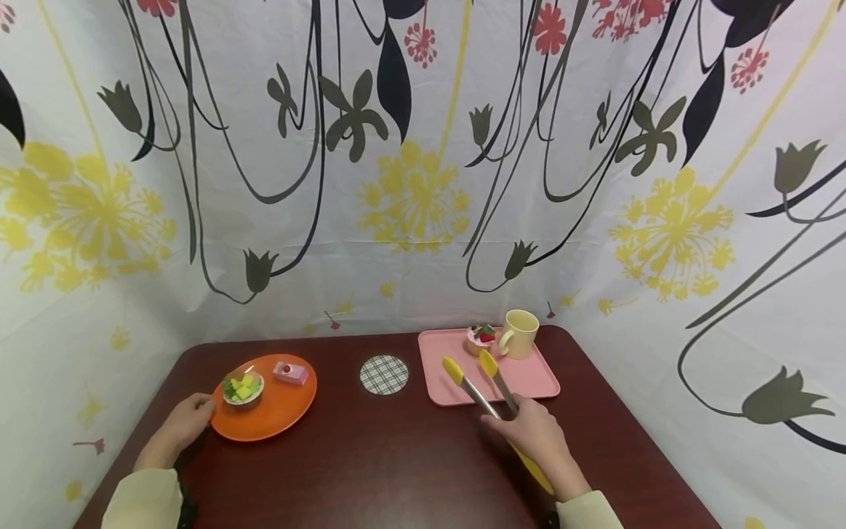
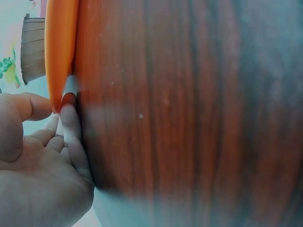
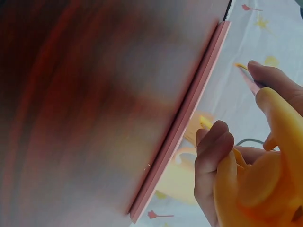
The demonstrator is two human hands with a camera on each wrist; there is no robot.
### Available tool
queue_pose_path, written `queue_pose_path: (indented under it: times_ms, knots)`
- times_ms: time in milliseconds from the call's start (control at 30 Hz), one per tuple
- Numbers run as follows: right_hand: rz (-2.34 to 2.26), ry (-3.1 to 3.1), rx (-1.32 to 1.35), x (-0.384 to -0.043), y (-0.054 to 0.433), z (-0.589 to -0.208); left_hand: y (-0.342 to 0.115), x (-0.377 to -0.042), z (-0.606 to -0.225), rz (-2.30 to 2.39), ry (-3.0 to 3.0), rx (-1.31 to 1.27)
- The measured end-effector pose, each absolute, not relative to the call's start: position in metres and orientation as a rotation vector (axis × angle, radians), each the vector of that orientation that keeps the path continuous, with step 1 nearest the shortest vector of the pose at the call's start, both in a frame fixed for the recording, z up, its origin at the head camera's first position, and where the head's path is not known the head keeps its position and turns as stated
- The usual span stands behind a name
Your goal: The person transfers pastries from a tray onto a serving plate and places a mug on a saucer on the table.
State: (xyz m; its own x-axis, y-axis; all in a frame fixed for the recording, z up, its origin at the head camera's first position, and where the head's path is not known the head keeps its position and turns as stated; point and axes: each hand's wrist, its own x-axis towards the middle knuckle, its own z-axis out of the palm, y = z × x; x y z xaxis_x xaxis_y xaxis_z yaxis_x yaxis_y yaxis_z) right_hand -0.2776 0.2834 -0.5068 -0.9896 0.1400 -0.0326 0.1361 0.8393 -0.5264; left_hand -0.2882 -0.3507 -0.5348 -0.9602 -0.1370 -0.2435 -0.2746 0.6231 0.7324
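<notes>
My left hand (image 1: 187, 422) pinches the left rim of an orange plate (image 1: 264, 422); the left wrist view has the thumb above and fingers below that rim. On the plate sit a small bowl-shaped cup with green and yellow food (image 1: 243, 388) and a pink cake piece (image 1: 291, 373). My right hand (image 1: 534, 433) grips yellow-tipped metal tongs (image 1: 479, 397), whose arms stand apart with nothing between the tips. Those tips are over a pink tray (image 1: 449, 382), close to a cupcake with berries (image 1: 479, 339). Beside the cupcake stands a cream mug (image 1: 520, 334).
A round checked coaster (image 1: 384, 375) lies between plate and tray on the dark wooden table (image 1: 357, 470). Flowered white cloth (image 1: 410, 294) hangs behind the table and along both sides.
</notes>
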Motion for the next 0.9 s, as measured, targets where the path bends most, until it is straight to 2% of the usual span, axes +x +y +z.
queue_pose_path:
  times_ms: [433,900]
  knots:
    - [0.815,-3.052,-0.299,-0.290,0.278,-0.506,-0.352,-0.287,-0.534,1.248,2.682,-0.301]
    - [0.672,-3.053,-0.261,-0.298,0.273,-0.503,-0.355,-0.287,-0.536,1.270,2.656,-0.313]
